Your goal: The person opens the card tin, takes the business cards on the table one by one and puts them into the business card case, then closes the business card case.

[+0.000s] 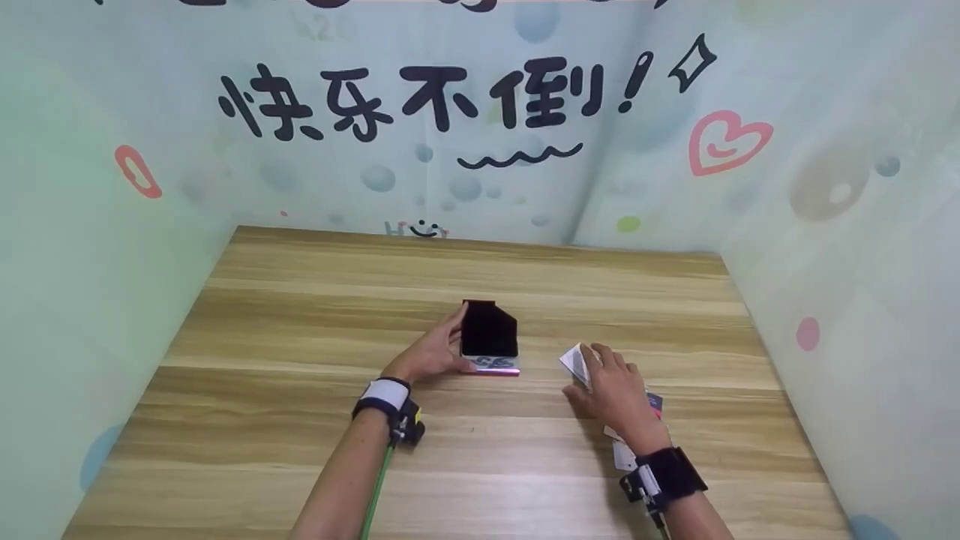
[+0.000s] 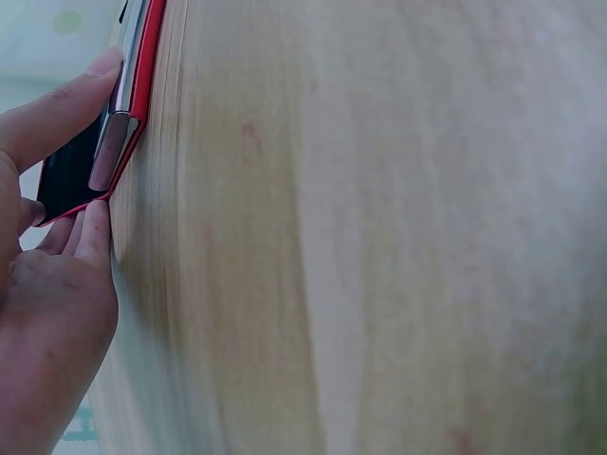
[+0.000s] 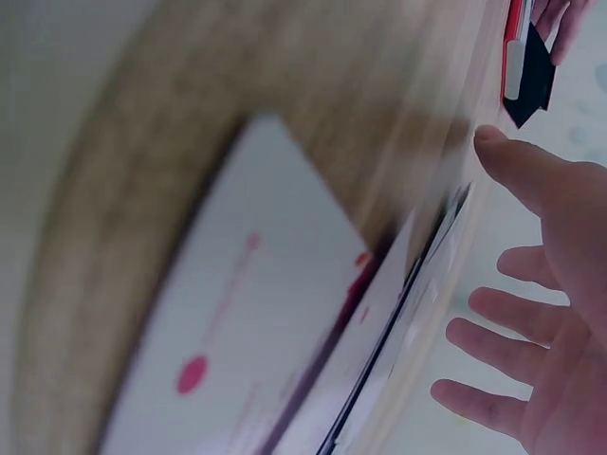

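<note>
A small card case (image 1: 490, 330) with a black inside, silver face and red edge lies on the wooden table, its black flap raised. My left hand (image 1: 429, 354) grips its left side; in the left wrist view the thumb presses the silver face and fingers reach round the red-edged flap. To the right, my right hand (image 1: 616, 386) hovers over several loose cards (image 1: 574, 363), partly hiding them. Up close in the right wrist view, a white card (image 3: 213, 322) with pink marks lies among others, and the right fingers are spread with nothing between them.
The wood-grain table (image 1: 300, 300) is enclosed by a pale printed backdrop (image 1: 420, 180) behind and at both sides. More cards (image 1: 624, 454) stick out below the right wrist. Each wrist wears a strapped camera, and a green cable (image 1: 379, 487) runs along the left forearm.
</note>
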Tool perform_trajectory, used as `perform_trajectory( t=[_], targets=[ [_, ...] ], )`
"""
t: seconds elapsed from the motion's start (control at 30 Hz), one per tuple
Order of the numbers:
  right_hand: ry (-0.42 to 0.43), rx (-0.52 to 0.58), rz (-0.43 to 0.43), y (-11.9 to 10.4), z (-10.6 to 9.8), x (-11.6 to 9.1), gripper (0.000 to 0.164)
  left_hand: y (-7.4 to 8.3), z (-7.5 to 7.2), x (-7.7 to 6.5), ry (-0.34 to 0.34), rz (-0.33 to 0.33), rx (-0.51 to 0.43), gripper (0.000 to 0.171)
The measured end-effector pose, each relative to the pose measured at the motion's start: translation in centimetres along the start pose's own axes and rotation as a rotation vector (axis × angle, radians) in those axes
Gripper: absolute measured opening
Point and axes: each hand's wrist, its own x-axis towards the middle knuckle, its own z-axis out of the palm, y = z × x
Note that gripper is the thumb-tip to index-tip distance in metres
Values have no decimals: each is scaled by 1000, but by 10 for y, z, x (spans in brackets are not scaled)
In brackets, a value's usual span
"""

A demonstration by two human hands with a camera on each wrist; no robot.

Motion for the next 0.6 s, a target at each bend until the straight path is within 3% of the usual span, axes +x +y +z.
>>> perform_trajectory(
  t=[0.3, 0.6],
  targets=[
    [15, 45, 35, 8, 1, -4, 71, 0, 1, 0, 0, 31, 12, 114],
    [-56, 105, 120, 11, -1, -2, 69, 2, 1, -2, 15, 3, 35, 113]
  ],
)
